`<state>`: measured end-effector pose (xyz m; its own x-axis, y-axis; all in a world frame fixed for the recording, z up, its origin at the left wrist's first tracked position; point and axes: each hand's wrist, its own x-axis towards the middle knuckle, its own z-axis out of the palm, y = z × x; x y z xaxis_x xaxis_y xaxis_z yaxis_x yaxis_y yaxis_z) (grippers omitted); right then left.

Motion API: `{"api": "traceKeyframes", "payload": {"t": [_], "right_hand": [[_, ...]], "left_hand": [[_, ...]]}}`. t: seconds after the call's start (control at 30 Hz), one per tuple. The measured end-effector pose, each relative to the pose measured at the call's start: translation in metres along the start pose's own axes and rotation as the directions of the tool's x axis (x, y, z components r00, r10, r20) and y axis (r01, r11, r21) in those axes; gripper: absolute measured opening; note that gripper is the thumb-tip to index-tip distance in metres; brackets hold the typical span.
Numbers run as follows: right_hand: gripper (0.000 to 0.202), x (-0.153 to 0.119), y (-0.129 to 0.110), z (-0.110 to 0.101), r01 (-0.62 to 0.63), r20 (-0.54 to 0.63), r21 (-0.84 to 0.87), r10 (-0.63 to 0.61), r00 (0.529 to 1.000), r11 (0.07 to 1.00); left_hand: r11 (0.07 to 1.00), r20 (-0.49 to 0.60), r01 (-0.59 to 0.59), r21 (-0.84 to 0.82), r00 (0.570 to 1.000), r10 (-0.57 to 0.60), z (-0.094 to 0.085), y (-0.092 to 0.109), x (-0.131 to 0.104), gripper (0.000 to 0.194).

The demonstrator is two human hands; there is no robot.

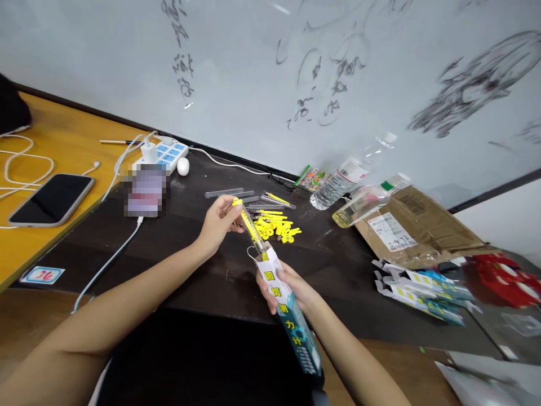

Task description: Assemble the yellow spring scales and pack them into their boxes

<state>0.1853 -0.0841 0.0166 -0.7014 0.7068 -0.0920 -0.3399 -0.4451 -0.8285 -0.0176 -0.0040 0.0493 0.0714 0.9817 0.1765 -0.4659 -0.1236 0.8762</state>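
Observation:
My left hand (220, 221) pinches the yellow top end of a clear tubular spring scale (251, 226). The scale slants down to the right, and its lower end is at the mouth of a narrow carton (291, 316). My right hand (298, 286) wraps round the upper part of this white and teal carton, which has yellow characters down its side. A thin metal hook (252, 254) shows beside the carton's mouth. Behind the scale lies a heap of small yellow plastic parts (279, 225), with several clear tubes (224, 192) beyond it on the dark table.
Flattened or open cartons (422, 290) lie at the right, near a brown cardboard parcel (416, 225). Two plastic bottles (342, 179) lean by the whiteboard (236, 73). On the left are a phone (53, 198), a second device (143, 194) on a cable, and a power strip (169, 153).

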Motion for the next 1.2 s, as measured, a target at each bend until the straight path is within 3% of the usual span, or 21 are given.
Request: {"api": "traceKeyframes", "payload": {"t": [0.17,0.43,0.57,0.73,0.93,1.13,1.2], "right_hand": [[0.045,0.001,0.002,0.002,-0.068,0.021,0.010,0.068,0.997,0.998],[0.053,0.006,-0.004,0.008,-0.023,0.045,0.013,0.022,0.999,1.000],[0.049,0.012,-0.007,0.009,0.009,-0.012,-0.090,-0.010,1.000,0.996],[0.045,0.019,-0.010,0.013,-0.012,-0.069,-0.172,0.000,0.998,0.985],[0.041,0.032,-0.018,0.017,0.009,-0.027,-0.105,-0.012,1.000,0.994],[0.040,0.049,-0.035,0.002,0.080,-0.001,-0.075,-0.081,0.997,0.994],[0.040,0.053,-0.037,-0.004,0.069,0.034,-0.062,-0.067,0.997,0.996]], "left_hand": [[0.998,-0.099,-0.066,-0.015,0.993,0.064,-0.003,0.004,0.003,0.038],[0.999,-0.091,-0.035,-0.013,0.995,0.034,-0.003,0.006,0.005,0.041],[0.995,-0.104,-0.060,0.074,0.992,0.067,-0.002,0.002,0.004,0.039],[0.949,0.065,-0.140,0.284,0.990,0.127,0.000,-0.004,-0.004,0.031],[0.805,0.293,-0.317,0.502,0.938,0.187,0.002,-0.004,-0.017,0.020],[0.847,0.264,-0.327,0.419,0.936,0.231,0.001,-0.006,-0.016,0.021],[0.824,0.304,-0.345,0.450,0.926,0.222,0.000,-0.006,-0.016,0.022]]}}
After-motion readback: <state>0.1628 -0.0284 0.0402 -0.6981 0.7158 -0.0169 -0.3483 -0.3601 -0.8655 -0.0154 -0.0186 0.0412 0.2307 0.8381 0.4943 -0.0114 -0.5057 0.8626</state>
